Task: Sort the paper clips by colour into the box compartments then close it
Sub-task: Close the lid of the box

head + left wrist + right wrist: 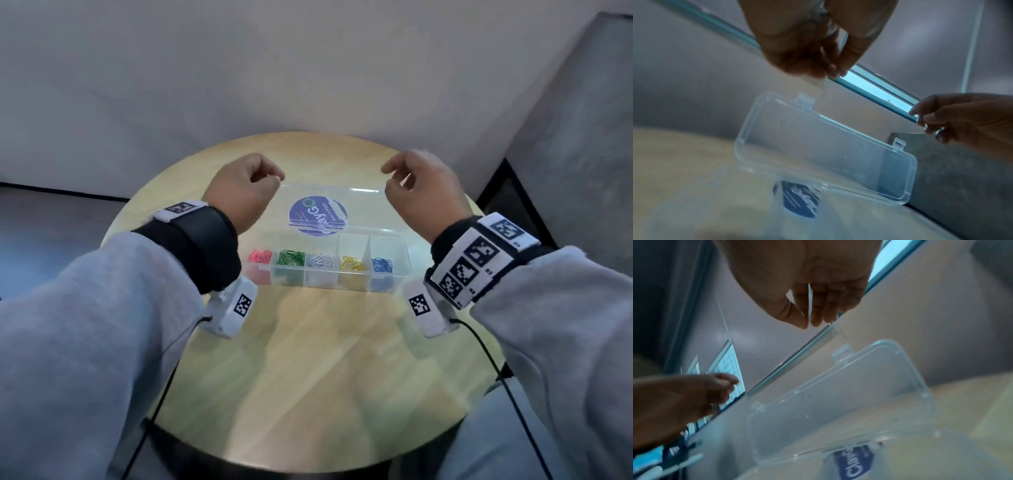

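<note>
Here my left hand pinches the left corner of the clear lid, my right hand seemingly pinching its right corner, lid half raised over the compartment box on the round worktop, sorted paper clips inside by colour.

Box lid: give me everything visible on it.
The lid is clear plastic, rectangular with rounded corners and a raised rim, carrying a round blue sticker and two latch tabs on its free edge. It is open, raised behind the box and joined to it along its back edge. In the head view the left hand and right hand are at its free corners; the wrist views leave actual contact unclear.
</note>
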